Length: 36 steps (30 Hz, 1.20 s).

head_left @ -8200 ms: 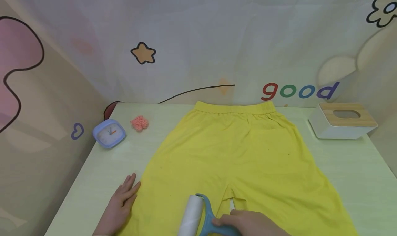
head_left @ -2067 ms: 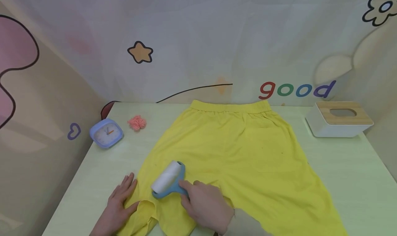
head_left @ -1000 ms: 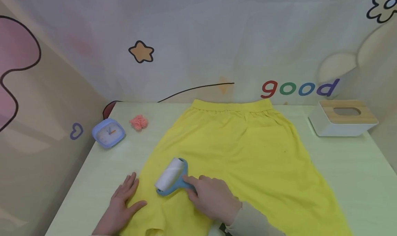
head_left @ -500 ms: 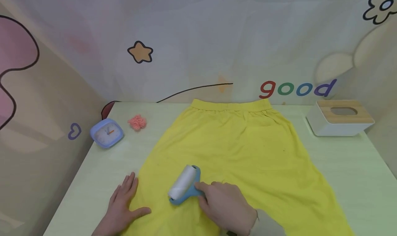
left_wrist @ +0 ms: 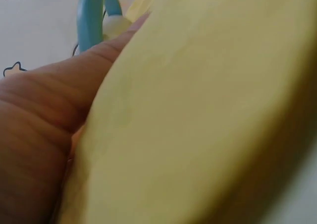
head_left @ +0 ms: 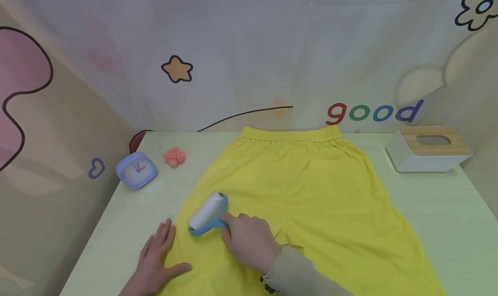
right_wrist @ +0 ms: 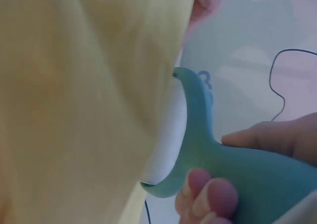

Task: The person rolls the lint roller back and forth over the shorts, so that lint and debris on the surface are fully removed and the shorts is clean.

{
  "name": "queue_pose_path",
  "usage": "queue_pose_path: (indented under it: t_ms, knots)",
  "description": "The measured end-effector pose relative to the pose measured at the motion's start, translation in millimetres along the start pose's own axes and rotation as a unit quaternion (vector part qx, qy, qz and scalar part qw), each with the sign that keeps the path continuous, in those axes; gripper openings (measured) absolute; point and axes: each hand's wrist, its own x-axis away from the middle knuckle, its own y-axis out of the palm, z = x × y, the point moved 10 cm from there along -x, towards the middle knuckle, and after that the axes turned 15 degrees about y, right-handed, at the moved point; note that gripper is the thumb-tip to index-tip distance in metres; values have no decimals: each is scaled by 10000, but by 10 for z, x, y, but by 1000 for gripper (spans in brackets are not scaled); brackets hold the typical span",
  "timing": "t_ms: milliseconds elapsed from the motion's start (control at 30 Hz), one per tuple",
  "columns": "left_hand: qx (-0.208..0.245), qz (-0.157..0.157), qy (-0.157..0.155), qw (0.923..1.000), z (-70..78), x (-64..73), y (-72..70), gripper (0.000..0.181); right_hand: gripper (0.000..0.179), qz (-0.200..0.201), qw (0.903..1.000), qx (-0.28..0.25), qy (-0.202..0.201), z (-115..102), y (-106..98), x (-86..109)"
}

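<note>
Yellow shorts [head_left: 303,192] lie spread on the table, waistband toward the back wall. My right hand [head_left: 253,240] grips the blue handle of a lint roller [head_left: 206,211], whose white roll rests on the left leg of the shorts. In the right wrist view, fingers and thumb wrap the handle of the lint roller [right_wrist: 198,140] and the white roll meets the cloth. My left hand [head_left: 155,261] lies with straight fingers along the left edge of the shorts, its thumb over the fabric. The left wrist view shows that hand [left_wrist: 54,100] beside the yellow cloth [left_wrist: 188,100].
A blue alarm clock [head_left: 136,170] and a pink yarn-like bundle [head_left: 174,157] sit at the back left of the table [head_left: 113,227]. At the back right stands a white tissue box [head_left: 429,151] with a wooden lid. A printed cloth wall rises behind.
The lint roller, in my right hand, has gone up and left over the shorts since half a second ago. The turned-up hem seen earlier now lies flatter. My left hand has hardly moved.
</note>
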Motion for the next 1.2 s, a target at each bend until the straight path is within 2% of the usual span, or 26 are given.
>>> queue_pose_path:
  t_ms: [200,333,533,700,933,1033,1200]
  knots:
    - [-39,-11,-51,10000,-5,-11,0,105,32,-76,9998,-108,124,1,156,-209]
    - [-21,-38,-80,10000,-11,-6,32,106,33,-211,9993,-192,254,99,197,-229]
    - [-58,-133,-121,9998,-36,-2,51,108,32,-356,9985,-252,318,276,86,-68]
    - [-112,-172,-117,9997,-62,1,42,109,30,-387,9981,-333,344,392,-121,139]
    - [33,-200,-155,9997,-60,4,65,108,27,-316,9979,-77,564,542,-414,430]
    - [-36,-206,-160,9997,-49,6,49,109,27,-295,9975,30,641,568,-449,471]
    - [-64,-179,-120,9997,-35,11,40,108,27,5,9976,118,685,533,-407,419]
